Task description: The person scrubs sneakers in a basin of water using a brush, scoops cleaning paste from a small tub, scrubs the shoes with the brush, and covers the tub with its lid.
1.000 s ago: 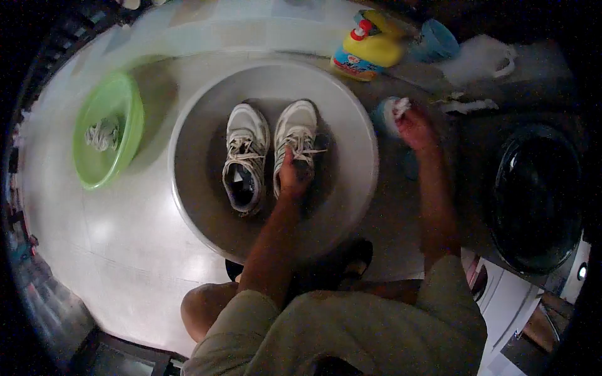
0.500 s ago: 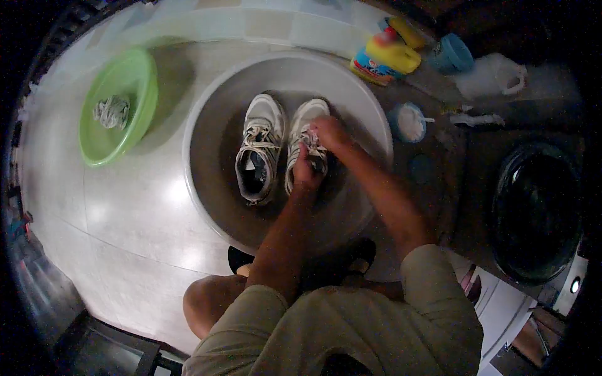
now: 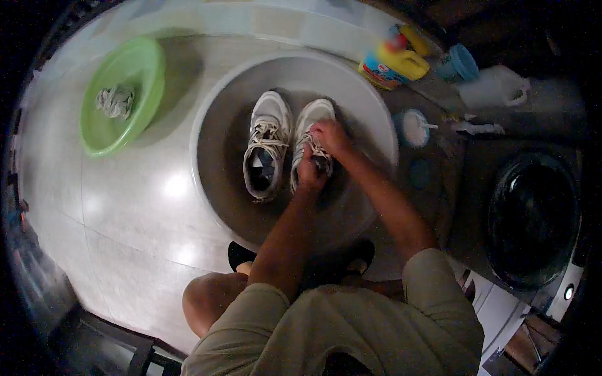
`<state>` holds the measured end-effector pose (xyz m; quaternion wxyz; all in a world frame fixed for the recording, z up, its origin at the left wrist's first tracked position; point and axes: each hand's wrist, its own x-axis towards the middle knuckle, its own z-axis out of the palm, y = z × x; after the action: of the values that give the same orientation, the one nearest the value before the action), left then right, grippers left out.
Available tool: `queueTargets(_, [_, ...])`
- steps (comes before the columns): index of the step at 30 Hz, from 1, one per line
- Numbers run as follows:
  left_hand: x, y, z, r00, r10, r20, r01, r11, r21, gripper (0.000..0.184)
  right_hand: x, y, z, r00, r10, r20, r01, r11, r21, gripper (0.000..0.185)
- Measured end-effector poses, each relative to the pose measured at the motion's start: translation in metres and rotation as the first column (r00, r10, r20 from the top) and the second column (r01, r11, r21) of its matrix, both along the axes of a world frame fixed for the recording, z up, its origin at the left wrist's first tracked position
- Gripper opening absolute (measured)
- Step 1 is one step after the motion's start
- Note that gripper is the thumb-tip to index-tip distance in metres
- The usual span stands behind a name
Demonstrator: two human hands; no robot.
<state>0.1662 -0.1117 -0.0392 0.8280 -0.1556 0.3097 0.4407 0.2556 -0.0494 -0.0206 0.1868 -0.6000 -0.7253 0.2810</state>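
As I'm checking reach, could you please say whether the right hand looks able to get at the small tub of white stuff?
Probably yes: only the rim of the basin seems to lie between the right hand and the open tub.

Smooth plastic is seen in the basin (image 3: pixel 301 72), glossier plastic in the green bowl (image 3: pixel 143 72). The 2 shoes (image 3: pixel 271 113) are matt-surfaced, laced with dull cord (image 3: pixel 266 145); light is reflected by the glossy floor (image 3: pixel 150 200).

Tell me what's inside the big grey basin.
Inside the basin are two laced shoes, toes pointing away from you. Your left hand and right hand cover parts of the shoe on the right; the basin floor beneath both shoes is hidden.
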Motion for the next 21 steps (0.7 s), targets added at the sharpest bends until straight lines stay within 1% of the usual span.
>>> queueTargets(1, [0.001,0.001,-0.001,0.999,-0.033,-0.035,0.032,0.999,-0.035,0.048,-0.001,-0.001,0.003,1.0,0.007,-0.003,-0.007,1.0,-0.001,0.012])
queueTargets(2, [0.002,0.003,-0.002,0.999,-0.024,-0.036,0.022,0.999,-0.036,0.048,-0.001,-0.002,0.006,0.997,0.058,-0.041,-0.058,0.998,0.012,0.012])
queueTargets(3, [0.004,0.003,-0.001,0.999,0.032,0.034,-0.031,0.999,-0.01,0.048,-0.002,-0.003,0.009,0.992,0.104,-0.076,-0.102,0.994,0.025,0.012])
queueTargets(4, [0.005,0.004,-0.001,0.991,0.082,0.105,-0.084,0.996,0.011,0.048,-0.004,-0.002,0.011,0.992,0.104,-0.075,-0.103,0.994,0.022,0.012])
queueTargets(5, [0.005,0.004,-0.001,0.991,0.082,0.106,-0.083,0.996,0.007,0.048,-0.006,0.0,0.012,0.987,0.151,-0.057,-0.147,0.987,0.07,0.011])
queueTargets(6, [0.003,0.007,0.006,0.996,0.061,0.062,-0.061,0.998,-0.003,0.048,-0.006,0.002,0.01,0.98,0.195,-0.04,-0.19,0.975,0.116,0.01])
queueTargets(7, [0.001,0.008,0.011,0.999,0.039,0.018,-0.039,0.999,-0.016,0.047,-0.005,0.006,0.009,0.98,0.193,-0.042,-0.187,0.976,0.11,0.01])
queueTargets(9, [0.002,0.01,0.008,0.999,0.05,0.014,-0.05,0.998,-0.029,0.048,-0.001,0.015,0.011,0.995,0.008,-0.101,-0.023,0.989,-0.146,0.01])
queueTargets(10, [0.003,0.01,0.003,0.998,0.064,0.01,-0.064,0.997,-0.036,0.048,0.0,0.014,0.012,0.995,0.009,-0.104,-0.024,0.989,-0.147,0.01])
queueTargets(11, [0.003,0.01,-0.003,0.998,0.065,0.009,-0.065,0.997,-0.037,0.048,0.001,0.011,0.014,0.997,0.062,-0.045,-0.066,0.993,-0.099,0.011])
queueTargets(12, [0.004,0.009,-0.015,0.992,0.069,0.104,-0.068,0.998,-0.014,0.048,0.001,0.005,0.017,0.994,0.112,0.018,-0.111,0.992,-0.055,0.012])
queueTargets(13, [0.004,0.008,-0.019,0.978,0.071,0.197,-0.074,0.997,0.008,0.049,0.003,-0.005,0.017,0.993,0.113,0.02,-0.112,0.992,-0.057,0.012])
queueTargets(14, [0.005,0.008,-0.022,0.977,0.072,0.2,-0.075,0.997,0.008,0.049,0.005,-0.019,0.018,0.99,0.133,0.035,-0.135,0.99,0.051,0.011])
queueTargets(15, [0.004,0.009,-0.019,0.984,0.064,0.165,-0.062,0.998,-0.016,0.048,0.007,-0.026,0.018,0.987,0.152,0.051,-0.158,0.974,0.16,0.011])
queueTargets(16, [0.003,0.011,-0.016,0.99,0.055,0.13,-0.051,0.998,-0.04,0.048,0.008,-0.024,0.017,0.987,0.153,0.054,-0.159,0.974,0.159,0.011])
queueTargets(17, [0.003,0.014,-0.013,0.99,0.056,0.133,-0.051,0.998,-0.042,0.048,0.009,-0.023,0.015,0.991,0.099,0.089,-0.11,0.985,0.131,0.01])
queueTargets(18, [0.0,0.017,0.005,0.994,0.037,0.101,-0.032,0.998,-0.053,0.048,0.01,-0.023,0.013,0.991,0.041,0.125,-0.054,0.994,0.1,0.01])
queueTargets(19, [-0.001,0.018,0.012,0.998,0.014,0.067,-0.009,0.998,-0.067,0.047,0.009,-0.016,0.012,0.991,0.034,0.128,-0.045,0.995,0.09,0.01])
queueTargets(20, [0.0,0.019,0.01,0.997,0.01,0.07,-0.004,0.997,-0.073,0.047,0.006,-0.002,0.01,0.991,-0.129,0.018,0.13,0.991,-0.017,0.01])
queueTargets(21, [0.002,0.021,0.003,0.994,0.039,0.106,-0.038,0.999,-0.012,0.048,0.004,0.007,0.009,0.952,-0.297,-0.072,0.285,0.948,-0.139,0.01])
